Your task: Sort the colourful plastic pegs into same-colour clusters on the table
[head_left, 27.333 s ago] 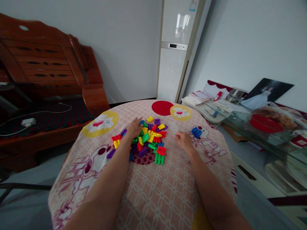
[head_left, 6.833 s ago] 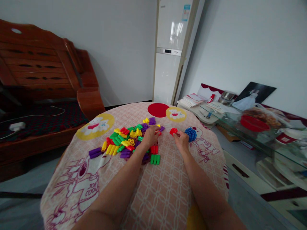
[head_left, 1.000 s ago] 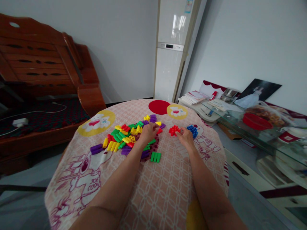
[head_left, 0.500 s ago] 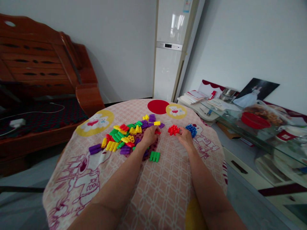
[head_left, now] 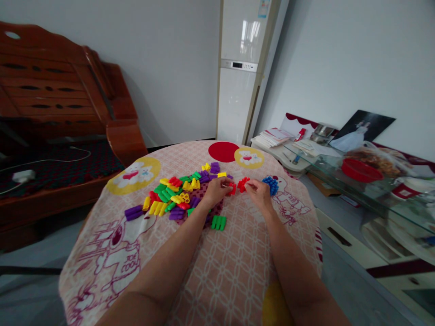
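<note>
My left hand [head_left: 217,191] is closed on a red plastic building block [head_left: 232,188] at the middle of the table. Just right of it, the fingers of my right hand [head_left: 258,193] pinch a red block cluster [head_left: 243,184], which is close to the left one; whether the two touch I cannot tell. A cluster of blue blocks [head_left: 271,184] lies right behind my right hand. Left of my left hand spreads a loose pile of yellow, green, purple and red tube-shaped blocks [head_left: 166,194]. A green block [head_left: 218,222] lies apart, nearer to me.
The round table wears a patterned cloth [head_left: 224,280]. To the right stands a glass-topped cabinet [head_left: 360,190] with papers, a red bowl [head_left: 362,170] and a photo [head_left: 362,129]. A wooden bench [head_left: 50,99] is at the left, a tall white air conditioner [head_left: 238,86] at the back.
My left hand has moved right with its red block, toward the red cluster. My right hand has shifted slightly left, and the red cluster in its fingers has turned.
</note>
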A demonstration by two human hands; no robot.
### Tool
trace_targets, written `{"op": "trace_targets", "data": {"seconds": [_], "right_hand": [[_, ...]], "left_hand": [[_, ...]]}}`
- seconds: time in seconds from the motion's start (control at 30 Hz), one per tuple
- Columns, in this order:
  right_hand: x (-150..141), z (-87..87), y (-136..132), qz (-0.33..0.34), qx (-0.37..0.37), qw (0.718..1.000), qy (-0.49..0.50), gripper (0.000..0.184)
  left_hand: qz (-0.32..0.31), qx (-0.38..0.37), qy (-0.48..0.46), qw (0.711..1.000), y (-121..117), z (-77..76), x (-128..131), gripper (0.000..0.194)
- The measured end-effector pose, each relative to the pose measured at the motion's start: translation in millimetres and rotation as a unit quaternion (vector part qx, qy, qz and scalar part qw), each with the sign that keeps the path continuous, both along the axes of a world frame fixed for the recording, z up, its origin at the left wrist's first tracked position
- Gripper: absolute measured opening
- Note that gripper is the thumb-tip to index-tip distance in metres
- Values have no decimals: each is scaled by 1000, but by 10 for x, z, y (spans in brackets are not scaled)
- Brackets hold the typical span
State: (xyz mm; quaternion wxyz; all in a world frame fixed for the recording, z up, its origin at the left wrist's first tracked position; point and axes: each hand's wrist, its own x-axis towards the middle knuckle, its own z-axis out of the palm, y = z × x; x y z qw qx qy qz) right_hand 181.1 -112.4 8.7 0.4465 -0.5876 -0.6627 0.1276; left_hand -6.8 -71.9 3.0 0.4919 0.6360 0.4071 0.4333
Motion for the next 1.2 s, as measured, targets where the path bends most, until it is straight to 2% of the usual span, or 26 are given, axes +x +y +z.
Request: {"op": "trace_targets", "data": {"seconds": [0.07, 0.13, 0.3, 0.37, 0.43, 0.53, 0.7, 0.8, 0.97, 1.07, 1.2], "right_hand": [[-61, 16, -21, 55, -10, 998, 23, 29], [-111, 18, -28, 78, -23, 996, 36, 31], [-99, 7, -6, 99, -50, 993, 47, 27], [-18, -3, 12, 93, -55, 992, 65, 27], [92, -19, 31, 67, -49, 993, 84, 28], [234, -47, 53, 25, -30, 996, 83, 27], [260, -94, 73, 33, -37, 998, 38, 27], [223, -138, 91, 30, -48, 998, 9, 23], [238, -177, 107, 3, -31, 999, -26, 21], [260, -157, 100, -16, 6, 1000, -24, 27], [245, -130, 87, -14, 44, 999, -8, 30]], "left_hand": [[-9, -35, -42, 998, -29, 7, 22, 23], [-25, -49, -53, 997, -56, 12, 37, 27], [-80, -2, -26, 996, -95, 3, 93, 32], [-77, 19, -15, 997, -82, -1, 100, 33], [-41, 39, -2, 998, -43, 3, 66, 34], [45, 65, 24, 997, 53, 22, -74, 30], [147, 100, 83, 981, 165, 53, -342, 21], [162, 106, 130, 972, 152, 54, -366, 21], [140, 121, 205, 961, 92, 116, -305, 23], [171, 147, 267, 937, 105, 203, -429, 26], [278, 178, 377, 865, 177, 251, -807, 29]]}}
